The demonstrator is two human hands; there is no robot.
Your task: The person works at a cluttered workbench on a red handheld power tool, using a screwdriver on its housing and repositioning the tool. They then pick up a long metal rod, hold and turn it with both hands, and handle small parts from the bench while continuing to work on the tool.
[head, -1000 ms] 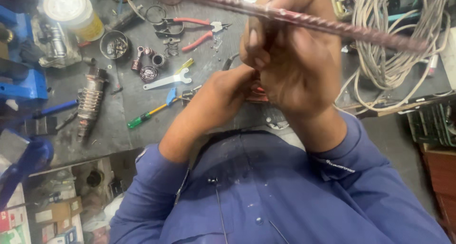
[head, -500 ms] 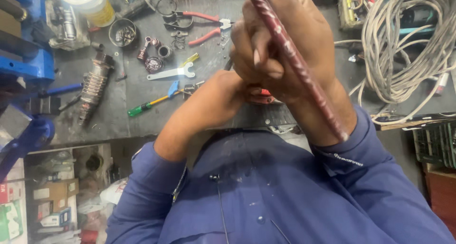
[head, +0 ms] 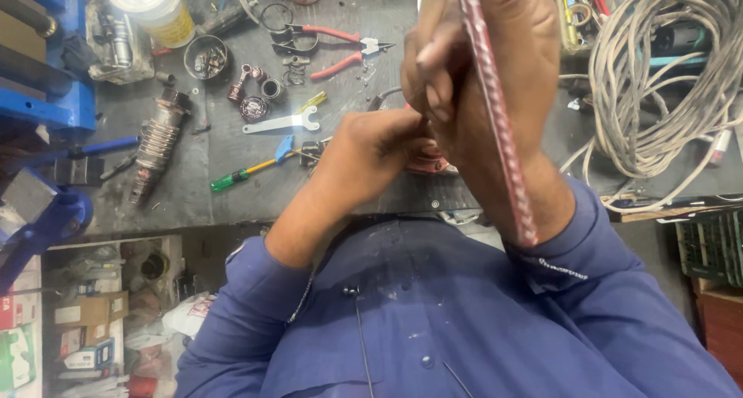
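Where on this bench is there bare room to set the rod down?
Barest patch: dark bench top along the near edge, between the green-handled screwdriver and the left hand. A smaller gap lies between the red-handled pliers and the flat spanner. The cable coil crowds the right.

Pliers (head: 329, 46), wrench (head: 282, 121), screwdriver (head: 251, 169) crowd left bench.
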